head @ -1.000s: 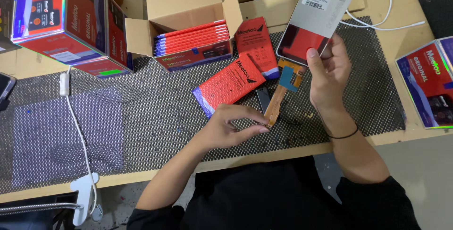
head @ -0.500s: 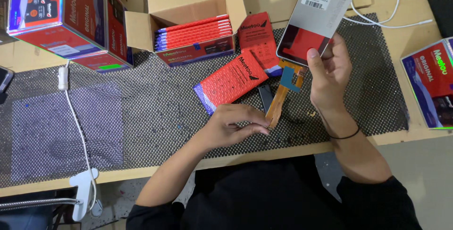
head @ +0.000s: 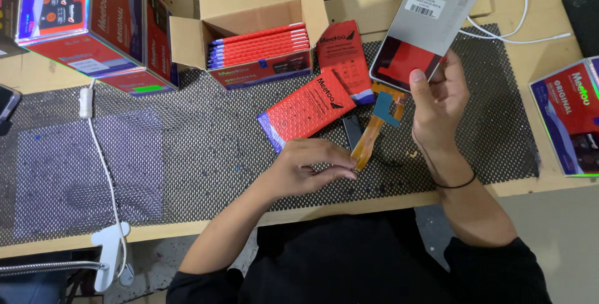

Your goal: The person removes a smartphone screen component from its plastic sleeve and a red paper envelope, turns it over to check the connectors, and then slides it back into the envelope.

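My right hand (head: 437, 101) holds a flat phone screen panel (head: 430, 20) upright by its lower edge, grey back toward me. An orange flex ribbon (head: 368, 142) with a blue patch hangs from the panel's bottom. My left hand (head: 309, 167) pinches the ribbon's free end just above the black mesh mat (head: 206, 154). A small dark rectangular part (head: 351, 130) lies on the mat beside the ribbon. Two flat red packets (head: 306, 110) lie just beyond my left hand.
An open cardboard box (head: 249, 23) holds a row of red packets. Large red cartons stand at the far left (head: 87, 23) and right edge (head: 571, 117). White cables run at left (head: 103, 173) and behind the panel (head: 511, 33). A dark phone (head: 583, 11) lies at far right.
Nearly nothing has moved. Both hands keep their hold, and the view has shifted slightly.
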